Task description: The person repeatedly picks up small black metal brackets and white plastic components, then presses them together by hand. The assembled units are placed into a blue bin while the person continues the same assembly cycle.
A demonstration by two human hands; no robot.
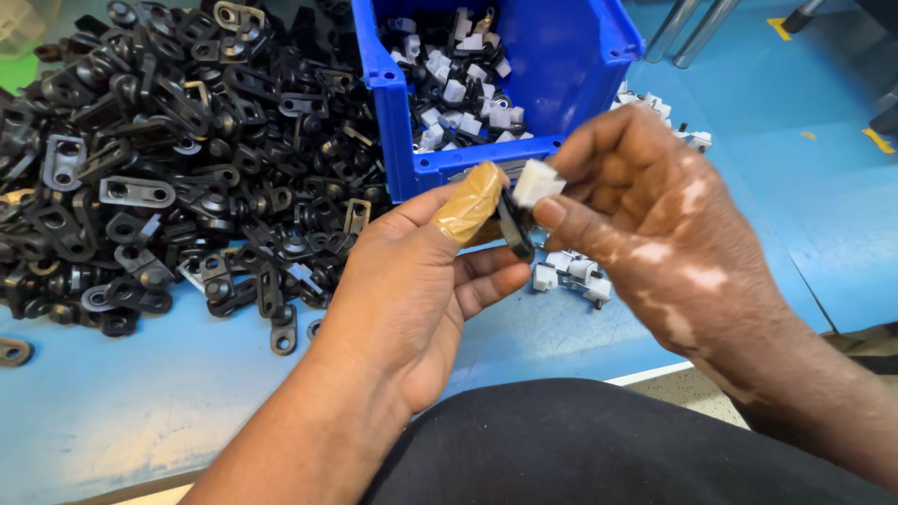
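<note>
My left hand (421, 281) grips a small black plastic bracket (514, 232) between thumb and fingers; the thumb tip is wrapped in tan tape. My right hand (655, 220) pinches a small white clip (536, 181) and presses it against the top of the black bracket. Both hands meet just in front of the blue bin (580, 56), above the blue table (140, 393).
A big heap of black brackets (168, 150) covers the table's left side. The blue bin holds assembled black-and-white pieces (458, 84). Loose white clips (575, 271) lie under my right hand, and more white clips (664, 117) lie beside the bin. Metal legs stand at the top right.
</note>
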